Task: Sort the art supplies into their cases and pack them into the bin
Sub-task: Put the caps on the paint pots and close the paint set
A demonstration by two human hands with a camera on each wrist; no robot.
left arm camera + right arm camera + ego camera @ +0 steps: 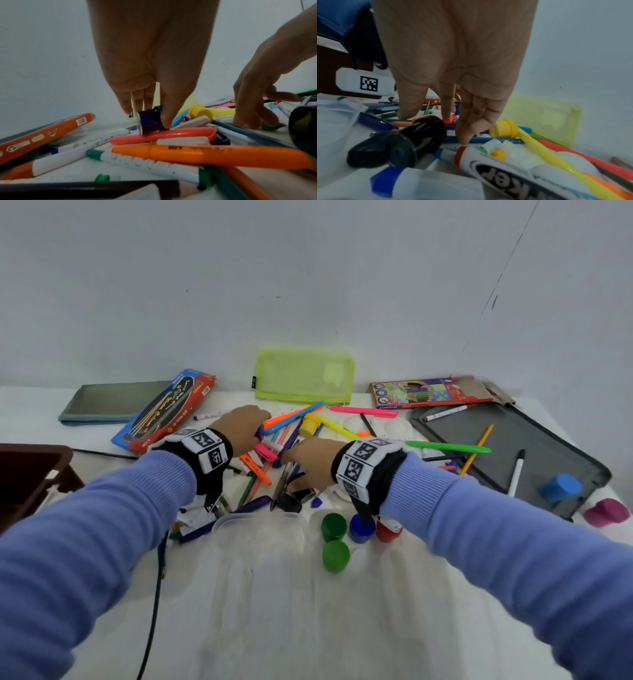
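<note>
A heap of markers, highlighters and pencils (274, 446) lies mid-table. My left hand (255, 430) is over its far side. In the left wrist view my left hand (149, 119) pinches a short purple cylinder (150, 121) between thumb and fingers, just above a pink highlighter (163, 135). My right hand (291, 457) reaches into the heap beside it. The right wrist view shows my right hand (453, 121) with fingers pointing down, one fingertip (462, 140) touching a blue pencil (496, 140), holding nothing. A black bottle (399, 142) lies under the palm.
Behind the heap sits a green mesh pouch (305, 374), with a brush box (164, 412) and a grey case (113, 402) to its left. A pencil box (428, 393) and an open grey case (507, 446) are on the right, a brown bin (30, 474) far left. Close to me are a clear tub (260, 529) and paint pots (334, 527).
</note>
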